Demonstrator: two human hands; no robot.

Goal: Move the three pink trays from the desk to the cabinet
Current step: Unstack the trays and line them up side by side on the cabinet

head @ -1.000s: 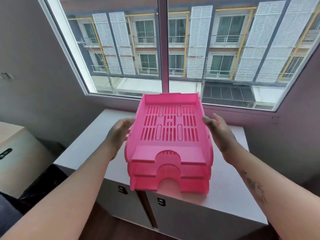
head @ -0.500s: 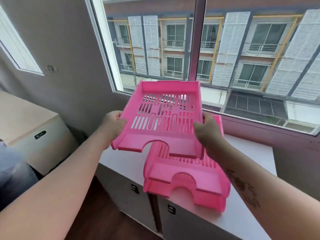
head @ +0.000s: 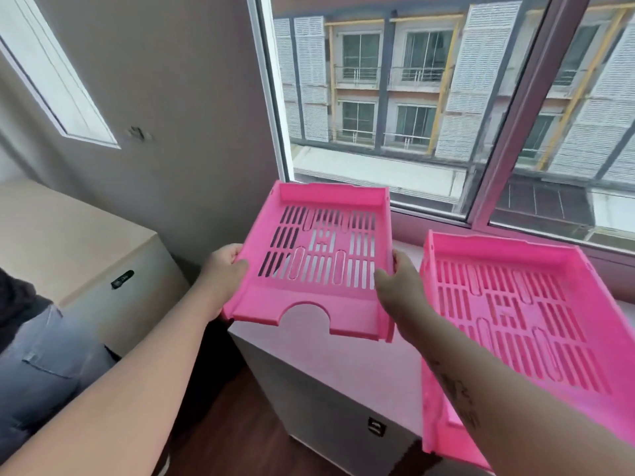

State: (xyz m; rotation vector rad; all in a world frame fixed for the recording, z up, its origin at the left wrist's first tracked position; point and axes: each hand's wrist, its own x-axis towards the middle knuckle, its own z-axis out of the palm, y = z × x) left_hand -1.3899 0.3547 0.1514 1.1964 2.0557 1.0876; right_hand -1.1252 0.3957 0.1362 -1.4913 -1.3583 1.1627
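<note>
Window [head: 446, 97]: beyond both hands. Surface [head: 343, 365]: white, below held tray. Stack [head: 515, 321]: pink, right of right hand [head: 402, 297]. Tray [head: 319, 262]: pink, airborne, gripped at side rims by left hand [head: 223, 273] and right hand. Best kept level, lifted clear of stack before turning.

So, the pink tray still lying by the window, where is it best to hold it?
Probably by its two long side walls, one hand from each side, as the hands hold the lifted tray. The resting tray is wide, shallow and slotted, with raised side rims to clamp.
</note>
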